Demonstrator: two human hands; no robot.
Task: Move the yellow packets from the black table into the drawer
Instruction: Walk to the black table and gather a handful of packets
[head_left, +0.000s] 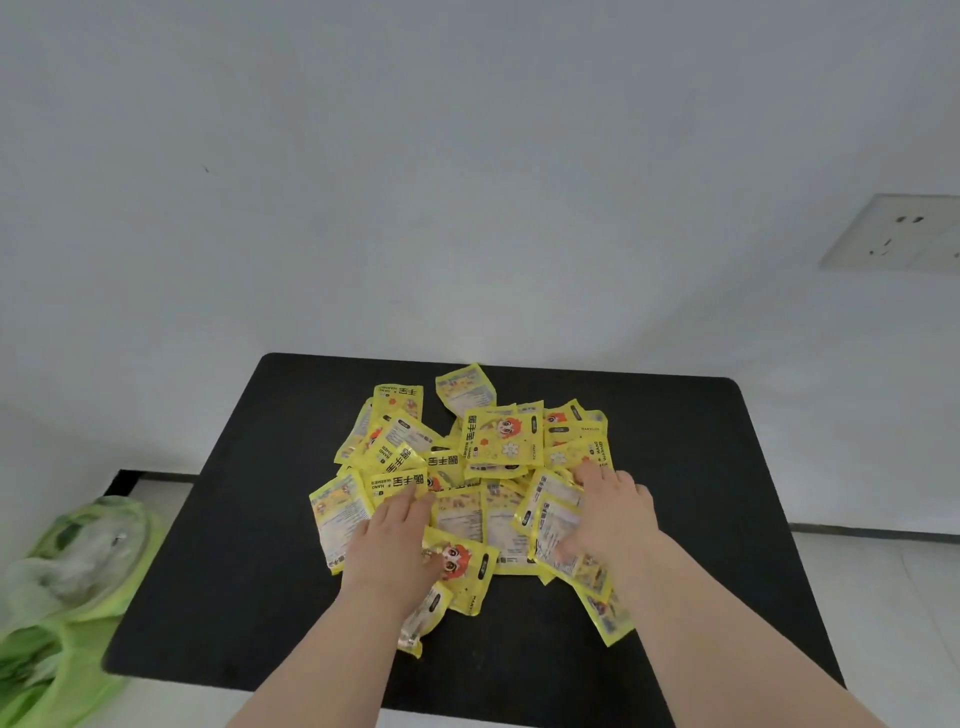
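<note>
A heap of several yellow packets (501, 439) with cartoon prints lies in the middle of the black table (249, 519). My left hand (389, 540) rests flat on the heap's near left part, fingers straight and pointing away from me. My right hand (610, 514) lies on the near right part, fingers spread over the packets, thumb against a tilted packet (548, 519). Neither hand plainly grips a packet. More packets lie partly hidden under both hands and wrists. No drawer is in view.
A green plastic bag (78, 571) sits on the floor left of the table. The white wall stands close behind the table's far edge, with a wall socket (898, 234) at the right. Pale floor tiles show to the right.
</note>
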